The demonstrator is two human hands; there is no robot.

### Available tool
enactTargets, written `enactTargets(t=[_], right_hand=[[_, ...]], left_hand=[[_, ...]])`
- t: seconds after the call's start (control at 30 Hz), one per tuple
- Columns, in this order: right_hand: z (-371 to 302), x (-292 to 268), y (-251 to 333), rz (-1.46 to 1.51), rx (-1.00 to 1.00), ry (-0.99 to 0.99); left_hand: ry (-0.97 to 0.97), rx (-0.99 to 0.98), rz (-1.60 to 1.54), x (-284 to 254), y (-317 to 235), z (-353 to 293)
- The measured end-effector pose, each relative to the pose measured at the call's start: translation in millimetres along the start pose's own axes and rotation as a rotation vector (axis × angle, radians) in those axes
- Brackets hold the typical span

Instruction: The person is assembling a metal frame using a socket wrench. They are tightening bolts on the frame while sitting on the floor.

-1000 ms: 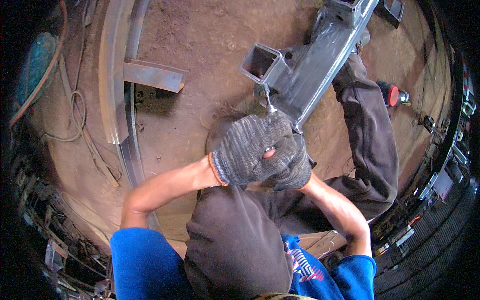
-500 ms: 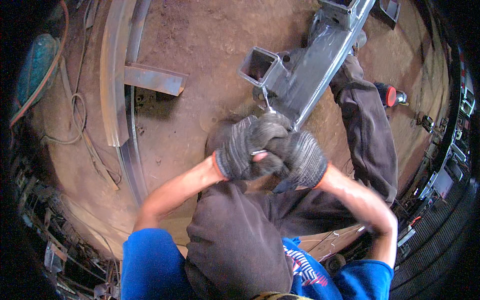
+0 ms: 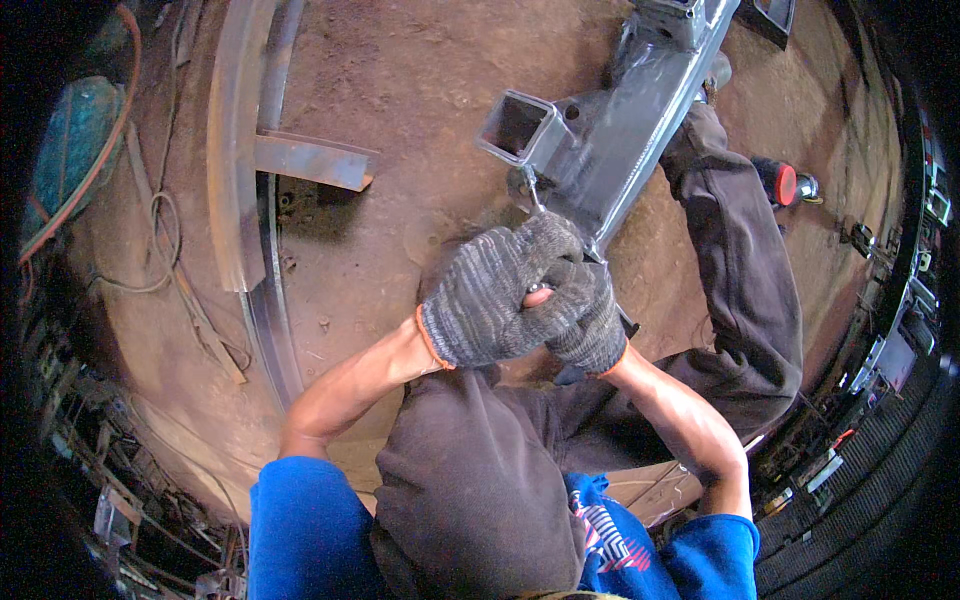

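My left hand, in a grey knitted work glove with an orange cuff, is wrapped around a slim metal tool. The tool's thin shaft sticks out beyond the fist and reaches the underside of a square tube end; its handle is hidden. My right hand, gloved alike, is closed against the left; what lies in its fingers is hidden. A bare fingertip shows between the gloves. The square tube joins a long grey steel beam that slants away to the upper right.
Rusty steel channels lie on the brown floor to the left, with a short angle piece across them. Farther left are cables and a teal bundle. A red-ended power tool lies beyond my right leg.
My right hand and forearm have moved inward to the left, and the elbow has drawn in. My left hand stays nearly in place, with the shaft still at the square tube.
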State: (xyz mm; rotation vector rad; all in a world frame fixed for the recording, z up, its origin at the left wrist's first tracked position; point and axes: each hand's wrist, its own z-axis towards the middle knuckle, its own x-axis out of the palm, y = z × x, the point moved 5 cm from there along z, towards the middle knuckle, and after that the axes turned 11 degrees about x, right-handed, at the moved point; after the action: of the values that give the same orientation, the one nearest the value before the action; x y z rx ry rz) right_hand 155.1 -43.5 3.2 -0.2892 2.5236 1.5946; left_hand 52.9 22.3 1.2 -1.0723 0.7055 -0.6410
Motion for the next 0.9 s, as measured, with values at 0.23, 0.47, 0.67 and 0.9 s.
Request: enactTargets(t=[0.23,0.47,0.67,0.9], right_hand=[[-4.4,3.8,5.4,-0.136,-0.028,-0.198],[-23.7,13.1,-1.4,-0.222,0.066,-0.626],[-32.5,9.4,32.0,-0.469,0.301,-0.715],[-23.5,0.9,38.0,-0.729,0.195,-0.316]], left_hand=[[0.12,-0.221,-0.128,-3.5,-0.3,4.6],[0.095,0.046,-0.058,-9.1,8.8,6.7],[0.157,0.31,0.256,-15.0,5.4,12.2],[0.331,0.473,0.267,-11.6,-7.7,40.4]])
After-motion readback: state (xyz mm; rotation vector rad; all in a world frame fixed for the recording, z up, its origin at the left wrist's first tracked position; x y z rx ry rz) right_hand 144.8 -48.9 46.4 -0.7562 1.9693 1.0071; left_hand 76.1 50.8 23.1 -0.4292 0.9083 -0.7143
